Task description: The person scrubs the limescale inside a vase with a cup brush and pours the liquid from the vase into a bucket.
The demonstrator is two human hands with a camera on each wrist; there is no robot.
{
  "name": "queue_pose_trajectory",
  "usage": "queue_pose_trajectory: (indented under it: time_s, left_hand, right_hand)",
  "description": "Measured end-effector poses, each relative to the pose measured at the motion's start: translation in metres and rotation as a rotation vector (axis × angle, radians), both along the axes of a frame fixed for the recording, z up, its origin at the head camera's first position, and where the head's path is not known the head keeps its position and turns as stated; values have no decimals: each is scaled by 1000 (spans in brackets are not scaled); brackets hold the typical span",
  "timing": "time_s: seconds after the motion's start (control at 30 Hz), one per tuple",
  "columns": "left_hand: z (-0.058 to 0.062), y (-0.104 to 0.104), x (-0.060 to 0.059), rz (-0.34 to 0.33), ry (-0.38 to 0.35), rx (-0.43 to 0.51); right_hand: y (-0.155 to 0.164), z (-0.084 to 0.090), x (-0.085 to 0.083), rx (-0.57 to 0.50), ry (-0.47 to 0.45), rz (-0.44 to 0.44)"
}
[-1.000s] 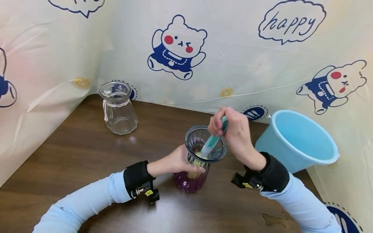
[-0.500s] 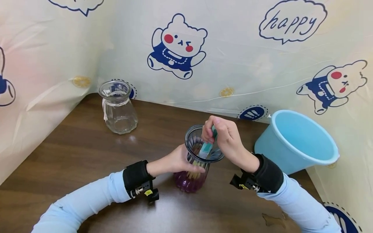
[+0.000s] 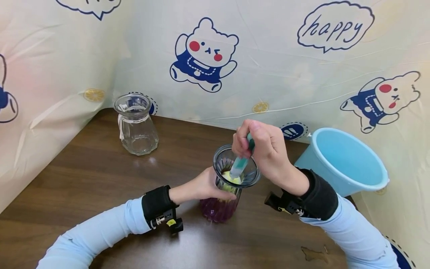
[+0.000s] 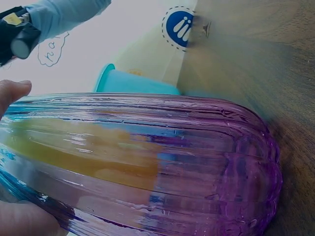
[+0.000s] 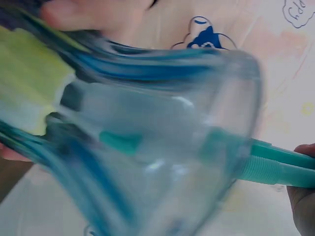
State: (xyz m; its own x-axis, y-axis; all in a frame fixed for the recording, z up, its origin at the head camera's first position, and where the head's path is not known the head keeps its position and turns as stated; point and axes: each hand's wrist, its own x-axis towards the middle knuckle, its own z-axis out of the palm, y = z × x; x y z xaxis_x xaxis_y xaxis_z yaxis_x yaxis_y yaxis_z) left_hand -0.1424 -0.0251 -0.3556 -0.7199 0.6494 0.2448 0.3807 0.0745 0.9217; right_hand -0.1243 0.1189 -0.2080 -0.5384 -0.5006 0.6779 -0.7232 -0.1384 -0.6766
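Brush lifts inside the vase

Your right hand [image 3: 265,151] grips the teal brush [image 3: 242,160], risen since half a second ago, its yellow sponge [image 3: 230,176] near the rim; your left hand [image 3: 205,185] wraps the purple vase [image 3: 231,186] at centre. Bucket [image 3: 346,164] crowds right; open table [image 3: 84,175] left.

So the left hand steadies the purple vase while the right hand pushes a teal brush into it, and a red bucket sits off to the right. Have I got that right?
Nearly. The bucket is light blue, not red, as the head view shows. The rest holds: the left hand grips the purple vase and the right hand holds the teal brush in its mouth.
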Motion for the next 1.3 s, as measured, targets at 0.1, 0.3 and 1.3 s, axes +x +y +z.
queue_pose_trajectory:
  time_s: [0.1, 0.3, 1.3]
  left_hand:
    - [0, 0, 0, 1, -1, 1]
    - [0, -1, -1, -30, 11, 30]
    - [-1, -2, -1, -79, 41, 70]
  right_hand:
    - [-1, 1, 1, -9, 6, 6]
    - [0, -14, 2, 34, 18, -13]
    - [2, -39, -3, 372, -183, 5]
